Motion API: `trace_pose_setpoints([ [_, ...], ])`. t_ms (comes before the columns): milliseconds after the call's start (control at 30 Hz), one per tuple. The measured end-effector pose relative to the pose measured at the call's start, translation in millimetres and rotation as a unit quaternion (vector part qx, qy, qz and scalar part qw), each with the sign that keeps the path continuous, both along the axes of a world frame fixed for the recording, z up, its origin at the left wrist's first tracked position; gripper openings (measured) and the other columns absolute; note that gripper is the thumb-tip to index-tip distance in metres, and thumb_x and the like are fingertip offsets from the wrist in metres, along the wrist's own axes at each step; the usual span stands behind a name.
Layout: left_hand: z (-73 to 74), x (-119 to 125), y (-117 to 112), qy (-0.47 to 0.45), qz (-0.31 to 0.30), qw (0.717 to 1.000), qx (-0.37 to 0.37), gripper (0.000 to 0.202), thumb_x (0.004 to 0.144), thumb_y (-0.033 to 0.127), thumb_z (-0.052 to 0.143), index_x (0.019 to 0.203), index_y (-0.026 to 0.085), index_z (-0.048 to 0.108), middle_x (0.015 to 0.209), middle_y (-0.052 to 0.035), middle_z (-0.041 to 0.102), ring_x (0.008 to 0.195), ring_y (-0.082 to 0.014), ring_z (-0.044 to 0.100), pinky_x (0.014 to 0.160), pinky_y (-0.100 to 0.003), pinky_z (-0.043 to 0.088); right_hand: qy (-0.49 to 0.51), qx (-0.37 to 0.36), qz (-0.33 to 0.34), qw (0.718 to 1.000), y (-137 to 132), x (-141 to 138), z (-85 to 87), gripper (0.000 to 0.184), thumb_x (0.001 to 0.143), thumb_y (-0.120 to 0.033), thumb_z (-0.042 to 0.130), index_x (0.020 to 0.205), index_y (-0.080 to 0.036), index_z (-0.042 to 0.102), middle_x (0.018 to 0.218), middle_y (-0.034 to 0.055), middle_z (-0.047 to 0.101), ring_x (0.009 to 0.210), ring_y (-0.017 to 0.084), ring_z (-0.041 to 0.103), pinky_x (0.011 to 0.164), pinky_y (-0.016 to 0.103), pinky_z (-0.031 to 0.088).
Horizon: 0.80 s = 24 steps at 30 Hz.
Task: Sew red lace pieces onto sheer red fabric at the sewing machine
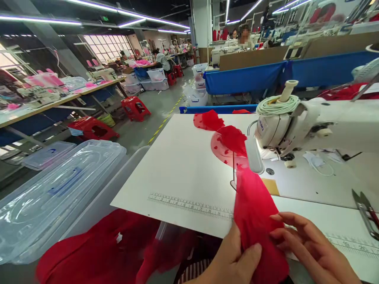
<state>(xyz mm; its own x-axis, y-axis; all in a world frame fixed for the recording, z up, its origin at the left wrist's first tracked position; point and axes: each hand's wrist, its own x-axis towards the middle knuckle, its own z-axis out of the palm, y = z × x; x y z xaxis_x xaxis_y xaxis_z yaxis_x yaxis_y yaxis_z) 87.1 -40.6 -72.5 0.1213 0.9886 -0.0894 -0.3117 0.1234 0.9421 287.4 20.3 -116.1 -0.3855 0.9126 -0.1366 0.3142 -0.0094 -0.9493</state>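
A strip of red fabric (251, 205) runs from the near table edge up under the white sewing machine (299, 122). Beyond the needle it trails off as red lace pieces (225, 136). My left hand (233, 258) pinches the near end of the fabric, thumb on top. My right hand (310, 246) lies on the fabric's right edge with fingers stretched flat, pressing it to the white table (183, 165). A printed ruler (189, 205) is marked along the table's front.
Clear plastic bin lids (56, 189) sit to the left, with a heap of red cloth (100, 252) below the table edge. Scissors (365, 211) lie at the far right. Red stools (134, 107), benches and other workers fill the aisle behind.
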Motion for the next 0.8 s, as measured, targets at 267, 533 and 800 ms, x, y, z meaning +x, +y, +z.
trace_pose_setpoints([
  [267,-14.5,1.4,-7.9,0.021,0.099,0.994,-0.038,0.055,0.091,0.044,0.056,0.139,0.018,0.044,0.137,-0.0142,0.05,0.137,-0.0353,0.035,0.118,-0.057,0.021,-0.266,0.138,-0.04,0.953,28.1,-4.2,24.7,0.05,0.082,-0.072,0.043,0.092,-0.028,0.064,0.079,0.0029,0.068,0.06,0.019,0.064,0.045,0.026,0.052],
  [533,-33.1,4.8,-6.9,-0.072,0.044,0.996,-0.002,0.075,0.089,0.044,0.06,0.149,0.018,0.024,0.139,-0.0174,0.046,0.132,-0.0304,0.044,0.116,-0.05,0.029,-0.219,0.133,-0.076,0.964,26.1,-23.7,33.6,0.044,0.081,-0.066,0.045,0.07,-0.025,0.056,0.065,0.0005,0.059,0.055,0.018,0.054,0.043,0.025,0.041],
  [800,8.5,-15.1,17.1,0.413,0.127,0.885,0.17,0.041,0.095,0.024,0.036,0.135,0.018,0.044,0.121,-0.0164,0.049,0.107,-0.0244,0.054,0.095,-0.049,0.047,0.191,-0.085,-0.169,0.963,30.8,-31.6,40.7,0.04,0.07,-0.055,0.077,0.085,-0.021,0.061,0.063,-0.0027,0.054,0.045,0.008,0.042,0.039,0.015,0.038],
])
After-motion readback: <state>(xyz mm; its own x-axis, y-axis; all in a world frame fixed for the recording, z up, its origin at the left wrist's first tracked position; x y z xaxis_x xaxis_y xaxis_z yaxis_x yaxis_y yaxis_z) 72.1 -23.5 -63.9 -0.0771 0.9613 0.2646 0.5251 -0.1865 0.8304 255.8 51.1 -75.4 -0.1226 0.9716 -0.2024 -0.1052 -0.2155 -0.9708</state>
